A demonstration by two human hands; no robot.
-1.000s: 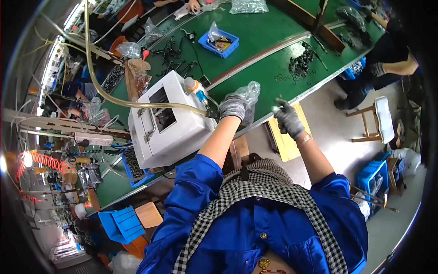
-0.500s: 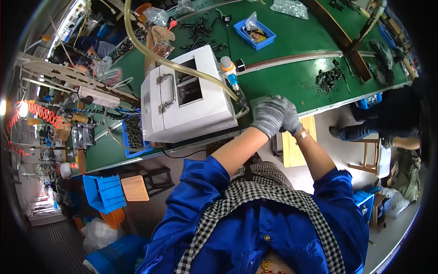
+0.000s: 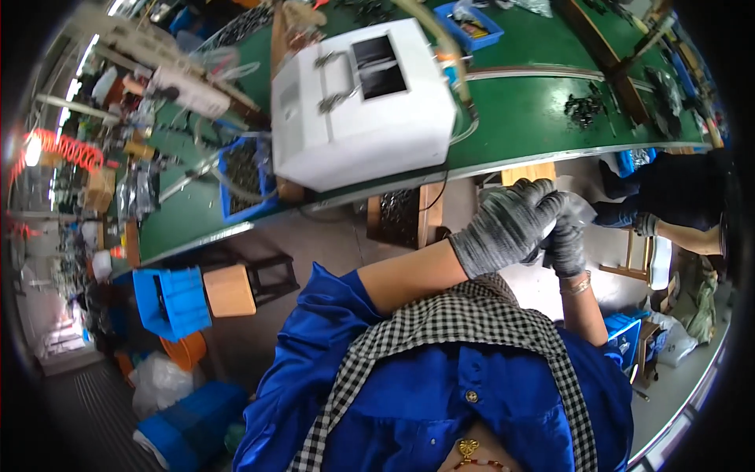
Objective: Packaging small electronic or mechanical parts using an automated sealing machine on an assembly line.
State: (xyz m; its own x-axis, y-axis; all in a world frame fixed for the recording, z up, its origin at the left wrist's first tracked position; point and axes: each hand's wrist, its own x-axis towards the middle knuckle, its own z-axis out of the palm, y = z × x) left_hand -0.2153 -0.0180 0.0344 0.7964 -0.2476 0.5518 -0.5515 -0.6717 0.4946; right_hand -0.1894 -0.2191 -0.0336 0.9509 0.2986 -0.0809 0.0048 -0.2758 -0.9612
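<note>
Both my hands wear grey knitted gloves and meet in front of my apron, off the bench's near edge. My left hand (image 3: 507, 230) has its fingers curled over toward the right one. Against it, lower and to the right, my right hand (image 3: 566, 250) is closed, its fingers partly covered by the left. A smooth greyish piece (image 3: 580, 211) sticks out past the fingers, and a pale bit shows between the hands; what they are I cannot make out. To the left on the green bench stands a white box-shaped machine (image 3: 311, 145) with a handle and a dark window.
A blue tray of dark parts (image 3: 226, 206) lies left of the machine. Small black parts (image 3: 582, 110) are heaped on the bench. Below its edge are a wooden box (image 3: 425, 224), a stool (image 3: 229, 291) and a blue crate (image 3: 167, 305). Another person's gloved hand (image 3: 646, 225) hangs at right.
My hands, clasped over the bench edge before, have come back toward my body and to the right. The view has shifted, so the machine sits higher in the picture.
</note>
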